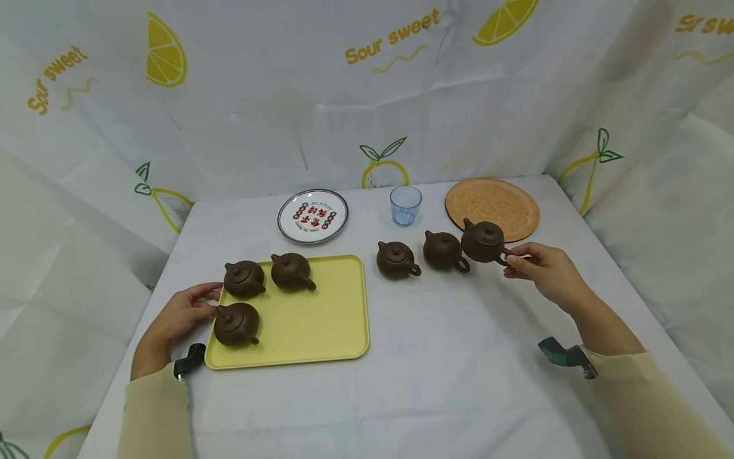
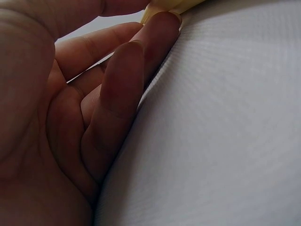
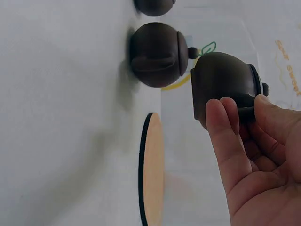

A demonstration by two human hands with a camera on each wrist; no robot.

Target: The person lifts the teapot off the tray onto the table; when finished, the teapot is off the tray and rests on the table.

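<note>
By its handle, my right hand (image 1: pixel 552 273) pinches a dark brown clay teapot (image 1: pixel 483 241), raised above the white cloth; the right wrist view shows thumb and fingers at the handle of this teapot (image 3: pixel 223 82). Just left of it two similar teapots, one nearer (image 1: pixel 442 250) and one farther left (image 1: pixel 395 260), stand on the cloth. My left hand (image 1: pixel 182 312) holds the left rim of a yellow tray (image 1: pixel 321 325), its thumb and fingertips at the edge. The tray bears three more teapots: a back-left one (image 1: pixel 244 278), a back-middle one (image 1: pixel 291 271) and a front-left one (image 1: pixel 237 324).
A round orange-brown board (image 1: pixel 504 201) lies at the back right, partly behind the raised teapot. Left of the board stands a clear blue glass (image 1: pixel 406 205). A white plate with red writing (image 1: pixel 313 217) lies behind the tray. Printed cloth (image 1: pixel 275 83) hangs around the table.
</note>
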